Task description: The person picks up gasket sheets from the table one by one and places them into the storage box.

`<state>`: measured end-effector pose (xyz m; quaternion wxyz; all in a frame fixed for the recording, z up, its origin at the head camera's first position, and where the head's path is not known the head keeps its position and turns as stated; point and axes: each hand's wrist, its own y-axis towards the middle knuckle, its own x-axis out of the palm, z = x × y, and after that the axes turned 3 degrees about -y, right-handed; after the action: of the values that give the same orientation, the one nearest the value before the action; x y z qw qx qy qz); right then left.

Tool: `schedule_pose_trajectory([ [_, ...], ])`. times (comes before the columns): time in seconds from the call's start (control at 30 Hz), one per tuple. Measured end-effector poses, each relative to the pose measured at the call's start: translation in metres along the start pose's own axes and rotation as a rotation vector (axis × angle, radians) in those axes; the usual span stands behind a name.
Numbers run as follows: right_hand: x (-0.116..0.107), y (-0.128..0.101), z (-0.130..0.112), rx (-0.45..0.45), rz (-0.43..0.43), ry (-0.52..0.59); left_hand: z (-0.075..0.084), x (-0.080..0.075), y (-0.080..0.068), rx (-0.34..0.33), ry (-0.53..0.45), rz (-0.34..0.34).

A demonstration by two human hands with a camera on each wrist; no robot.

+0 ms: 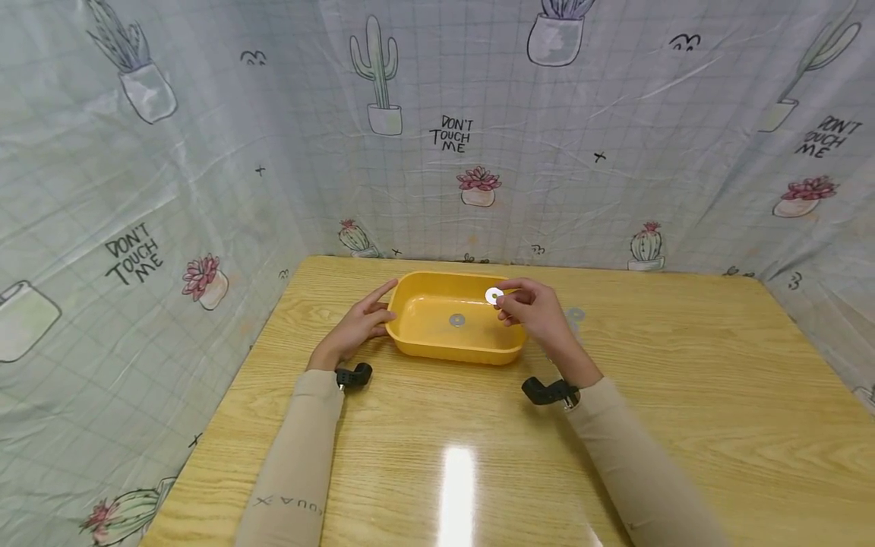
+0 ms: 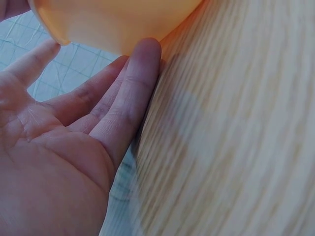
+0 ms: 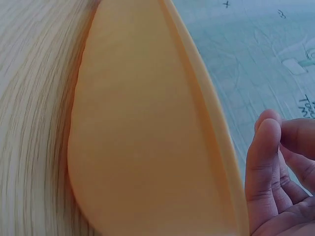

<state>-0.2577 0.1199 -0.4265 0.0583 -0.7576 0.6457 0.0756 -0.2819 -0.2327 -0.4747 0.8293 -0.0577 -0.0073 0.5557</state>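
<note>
Pinching one pale flat ring [image 1: 490,298] by its edge: right hand [image 1: 543,311], thumb and finger together, held over the right end of a yellow tray [image 1: 456,352]; item seen whole in the head view only, the right wrist view giving pressed fingertips beside the rim and no clear sight of the ring

Second ring [image 1: 452,320], grey: flat on the tray floor, near the middle; head view only, since both wrist views look at the tray's outer wall

Third ring [image 1: 581,313], pale: on the wood-grain table [image 1: 649,342], just right of the right hand, with another pale shape partly hidden near the wrist

Left hand [image 1: 355,327]: at the tray's left end, fingers spread and touching it; left wrist view adds one fingertip at the rim and another against the outer wall, low beside the tabletop

Tray: level on the table, its inside plain in the head view; right wrist view adds the long outer wall and overhanging lip

Surround, head view: cactus-print cloth [image 1: 424,205] behind and beside the table; beige sleeves [image 1: 294,456]; a black mount [image 1: 354,374] at each wrist
</note>
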Motion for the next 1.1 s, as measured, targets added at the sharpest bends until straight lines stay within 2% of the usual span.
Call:
schedule_pose_trajectory([
  [0.47, 0.034, 0.015, -0.010, 0.007, -0.041, 0.016, -0.001, 0.000, 0.001, -0.004, 0.005, -0.001],
  [0.87, 0.064, 0.028, -0.006, 0.089, -0.059, 0.081, 0.001, 0.000, -0.002, 0.007, 0.000, -0.012],
  [1.1, 0.081, 0.035, -0.009, 0.166, -0.046, 0.067, 0.001, 0.001, -0.001, -0.009, 0.005, 0.007],
])
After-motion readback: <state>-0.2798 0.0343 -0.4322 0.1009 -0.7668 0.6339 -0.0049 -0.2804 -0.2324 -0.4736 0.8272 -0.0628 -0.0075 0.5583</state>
